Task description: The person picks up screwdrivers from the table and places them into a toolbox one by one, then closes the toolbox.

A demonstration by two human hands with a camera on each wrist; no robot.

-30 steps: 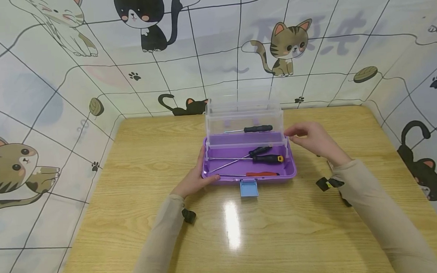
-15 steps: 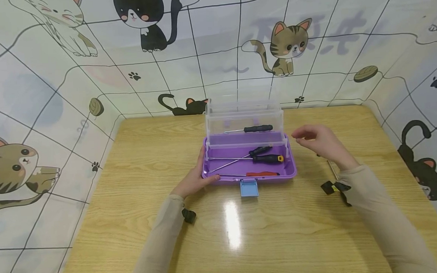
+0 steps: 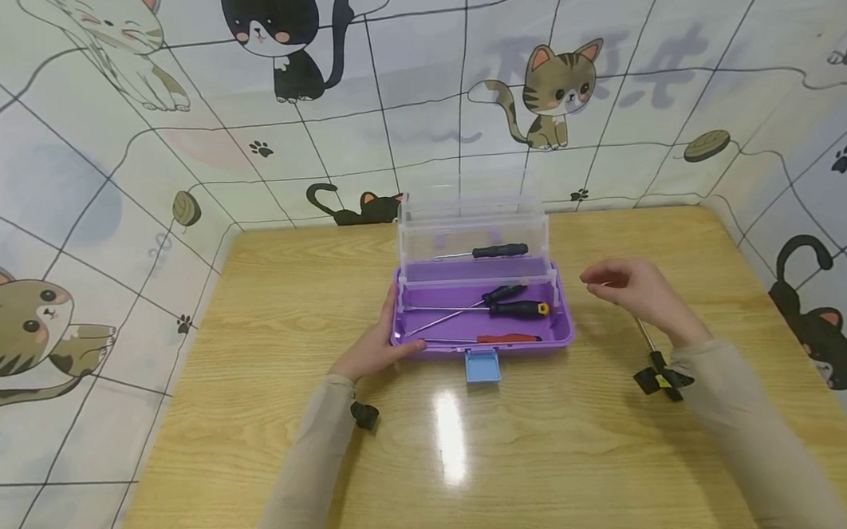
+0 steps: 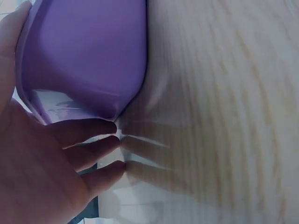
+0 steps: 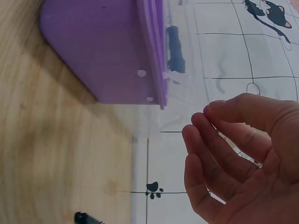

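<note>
A purple toolbox with a raised clear lid stands on the table. My left hand rests against its left front corner, thumb at the front rim, other fingers extended beside the wall. In the box lie a black screwdriver with a yellow end, a smaller black one crossing it, and a red-handled one along the front. Another black screwdriver shows through the clear plastic at the back. My right hand hovers right of the box, fingers loosely bent, holding nothing.
A screwdriver lies on the wooden table beneath my right wrist, partly hidden by the wrist camera. The box's blue latch hangs open at the front. Cat-patterned walls enclose the table's back and sides.
My right hand has drawn away from the toolbox's right end, moving right and toward me. More of the screwdriver on the table now shows. The left hand and box have stayed put.
</note>
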